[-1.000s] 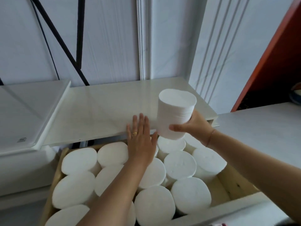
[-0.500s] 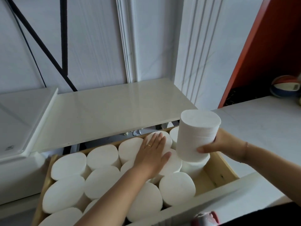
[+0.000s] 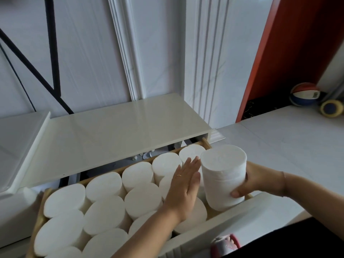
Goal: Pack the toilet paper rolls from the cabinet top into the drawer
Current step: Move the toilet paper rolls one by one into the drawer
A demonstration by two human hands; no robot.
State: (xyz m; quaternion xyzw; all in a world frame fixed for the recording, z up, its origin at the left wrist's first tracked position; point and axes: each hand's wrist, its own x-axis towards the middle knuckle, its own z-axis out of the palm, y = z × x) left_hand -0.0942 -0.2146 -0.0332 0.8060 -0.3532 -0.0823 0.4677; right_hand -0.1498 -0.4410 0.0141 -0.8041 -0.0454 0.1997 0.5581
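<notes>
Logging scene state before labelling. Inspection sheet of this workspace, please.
Surface: cabinet top, glossy white, over the open drawer.
Job's things: packed rolls stand on end and fill most of the drawer; held roll upright at the drawer's right end, seating unclear.
Clutter: red-grey object at the bottom edge, unclear what.
Hands: left hand flat, fingers straight, against the packed rolls beside the held roll; right hand grips the held roll from its right.
Cables: thin black cable along the wall at left, beside black bars.
Surroundings: white panelled wall, red panel, ball at far right.
</notes>
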